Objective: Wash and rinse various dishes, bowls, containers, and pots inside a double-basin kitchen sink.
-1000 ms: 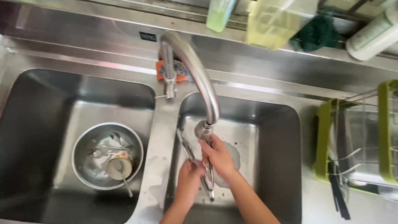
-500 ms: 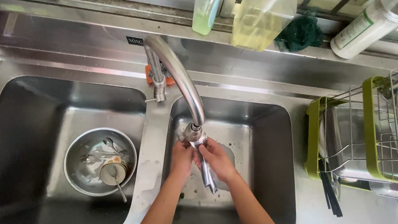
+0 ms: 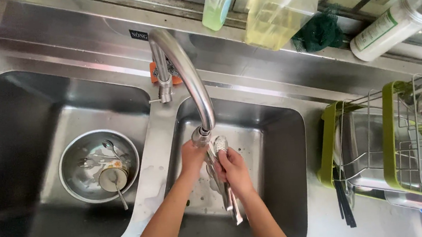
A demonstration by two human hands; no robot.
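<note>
A metal bowl (image 3: 98, 166) with a small cup and spoons sits in the left basin. Under the tap (image 3: 187, 80), the left hand (image 3: 192, 158) and right hand (image 3: 233, 170) close around a bundle of cutlery (image 3: 224, 183), spoon bowl up, likely to catch the stream; a drying rack (image 3: 401, 142) stands to the right

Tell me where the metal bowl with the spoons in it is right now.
In the head view the metal bowl sits on the floor of the left sink basin, left of the tap and of both hands, which are in the right basin.
</note>
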